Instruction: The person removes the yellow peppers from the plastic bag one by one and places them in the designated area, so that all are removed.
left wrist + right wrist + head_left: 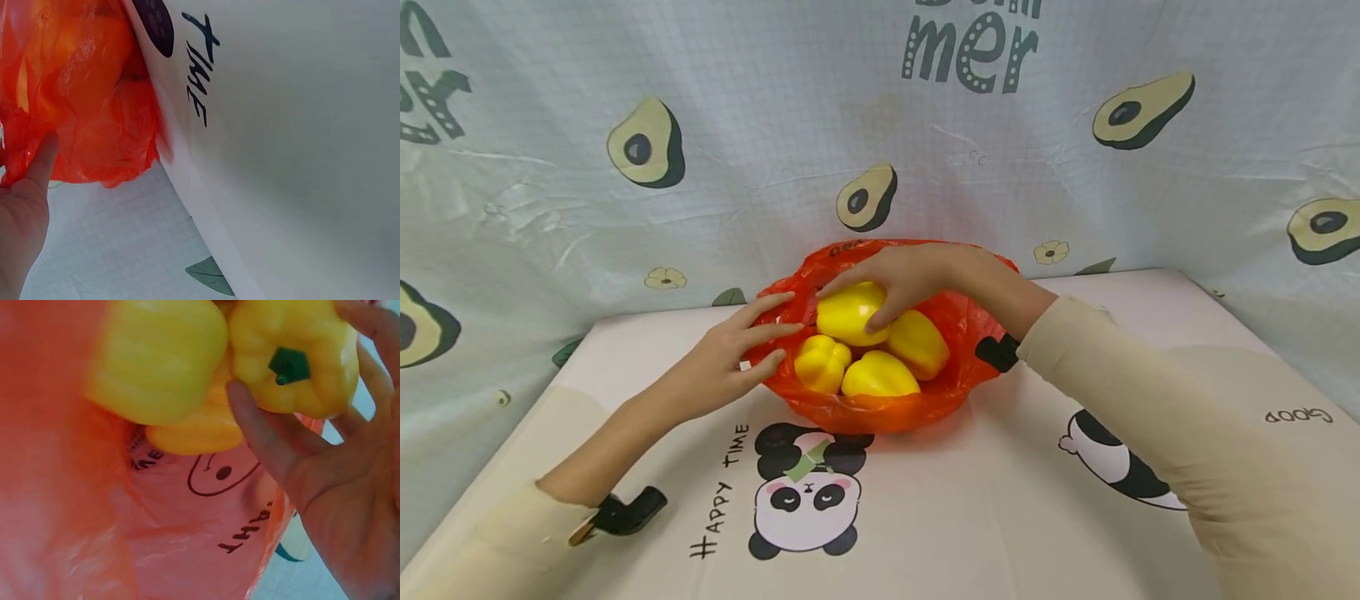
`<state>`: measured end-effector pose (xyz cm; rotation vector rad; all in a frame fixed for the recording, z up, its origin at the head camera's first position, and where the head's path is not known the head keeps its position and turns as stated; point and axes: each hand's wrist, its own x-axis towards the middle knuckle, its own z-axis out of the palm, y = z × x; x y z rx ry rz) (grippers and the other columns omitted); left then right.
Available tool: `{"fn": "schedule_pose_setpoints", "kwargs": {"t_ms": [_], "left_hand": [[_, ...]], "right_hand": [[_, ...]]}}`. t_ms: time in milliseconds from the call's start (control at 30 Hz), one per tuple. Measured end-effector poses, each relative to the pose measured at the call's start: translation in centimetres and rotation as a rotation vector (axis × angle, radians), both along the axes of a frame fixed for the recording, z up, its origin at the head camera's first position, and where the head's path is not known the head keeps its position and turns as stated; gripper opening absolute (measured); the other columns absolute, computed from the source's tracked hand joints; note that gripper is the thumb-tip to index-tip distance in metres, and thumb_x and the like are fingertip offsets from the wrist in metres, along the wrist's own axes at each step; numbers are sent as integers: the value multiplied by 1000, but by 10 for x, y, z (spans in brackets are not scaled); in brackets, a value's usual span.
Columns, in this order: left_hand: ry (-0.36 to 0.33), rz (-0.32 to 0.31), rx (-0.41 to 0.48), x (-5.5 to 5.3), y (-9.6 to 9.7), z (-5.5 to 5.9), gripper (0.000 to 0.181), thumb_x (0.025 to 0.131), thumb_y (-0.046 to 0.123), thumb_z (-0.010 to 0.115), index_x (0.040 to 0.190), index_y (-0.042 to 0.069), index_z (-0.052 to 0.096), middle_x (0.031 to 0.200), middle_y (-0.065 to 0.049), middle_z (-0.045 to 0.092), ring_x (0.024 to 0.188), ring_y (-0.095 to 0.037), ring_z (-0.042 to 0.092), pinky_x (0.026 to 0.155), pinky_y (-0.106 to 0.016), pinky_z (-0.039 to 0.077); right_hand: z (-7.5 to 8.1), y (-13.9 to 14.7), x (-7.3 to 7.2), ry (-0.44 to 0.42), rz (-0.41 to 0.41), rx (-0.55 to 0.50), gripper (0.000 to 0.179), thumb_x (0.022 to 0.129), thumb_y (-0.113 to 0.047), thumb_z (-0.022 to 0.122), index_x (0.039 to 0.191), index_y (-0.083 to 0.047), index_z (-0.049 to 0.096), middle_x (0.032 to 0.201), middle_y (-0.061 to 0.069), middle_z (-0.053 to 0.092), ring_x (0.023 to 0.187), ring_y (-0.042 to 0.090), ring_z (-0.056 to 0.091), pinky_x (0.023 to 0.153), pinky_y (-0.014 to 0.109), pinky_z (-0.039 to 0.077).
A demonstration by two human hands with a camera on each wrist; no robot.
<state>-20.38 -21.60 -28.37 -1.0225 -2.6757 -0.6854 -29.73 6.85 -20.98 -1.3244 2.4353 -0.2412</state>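
A thin red plastic bag point(936, 408) lies spread open on the table with several yellow bell peppers in it. My right hand point(917, 271) reaches over the bag and grips the topmost yellow bell pepper point(848, 312), thumb on the near side and fingers on the far side. The right wrist view shows the green stem point(289, 365) of this pepper. At the bag's left edge is my left hand point(726, 358), its fingers spread and touching the plastic. Below the held pepper sit other yellow peppers point(880, 375), close together in the bag.
The tabletop point(1000, 500) has a pale cover printed with a panda point(807, 508) and lettering. Right behind the bag hangs a light curtain point(760, 183) with avocado prints. Black wrist mounts point(628, 510) stick out from both sleeves.
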Motion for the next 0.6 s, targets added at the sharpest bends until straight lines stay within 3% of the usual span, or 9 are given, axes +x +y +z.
{"fn": "schedule_pose_setpoints", "kwargs": {"t_ms": [100, 300, 600], "left_hand": [[-18, 37, 19, 3, -1, -1, 41, 97, 12, 63, 137, 5, 63, 162, -11, 34, 138, -40, 44, 91, -50, 58], [-49, 71, 44, 9, -1, -2, 45, 97, 13, 65, 141, 4, 60, 163, -12, 32, 134, -39, 49, 89, -47, 59], [-90, 87, 88, 7, 2, -4, 50, 96, 12, 69, 144, 2, 56, 166, -10, 28, 132, -38, 52, 89, -44, 59]], "right_hand": [[0, -4, -5, -51, 3, 1, 63, 94, -36, 70, 151, -45, 45, 152, -10, 45, 137, 17, 39, 112, 42, 41], [-6, -10, -10, -143, 25, -36, 71, 91, -43, 73, 154, -34, 42, 149, -5, 46, 134, 18, 41, 107, 40, 44], [-12, -10, -14, -91, 32, -85, 72, 86, -39, 78, 151, -31, 46, 143, -5, 51, 127, 17, 46, 103, 38, 47]]}}
